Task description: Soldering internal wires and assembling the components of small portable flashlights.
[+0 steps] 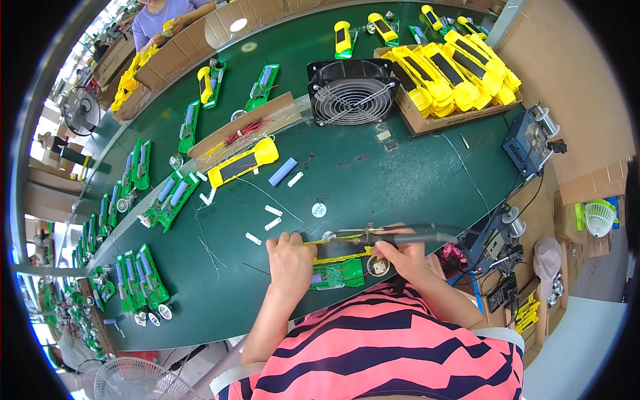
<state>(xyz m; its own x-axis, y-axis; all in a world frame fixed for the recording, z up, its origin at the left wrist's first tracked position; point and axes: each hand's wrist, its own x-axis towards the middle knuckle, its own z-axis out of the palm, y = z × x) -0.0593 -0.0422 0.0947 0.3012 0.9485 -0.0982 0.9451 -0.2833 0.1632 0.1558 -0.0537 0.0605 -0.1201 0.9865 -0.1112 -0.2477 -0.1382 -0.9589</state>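
Note:
My right hand (pixel 405 260) is closed round a soldering iron (pixel 400 238) with a thin feed tube along it. The iron's tip points left over a yellow lamp casing (pixel 333 251) with a dark panel. My left hand (pixel 291 262) grips this casing at its left end; the fingertips are partly hidden. Just below lies a green casing (pixel 340 275) with a circuit board, close to my body. A round lamp head (pixel 378 266) sits at its right end, under my right hand.
Ahead are a black fan (pixel 353 93), a carton (pixel 460 120) of yellow casings, and another yellow casing (pixel 243 163). A blue battery cell (pixel 283 171) and several white strips lie left of centre. Green casings with batteries (pixel 141 277) line the left. A soldering station (pixel 527 143) stands right.

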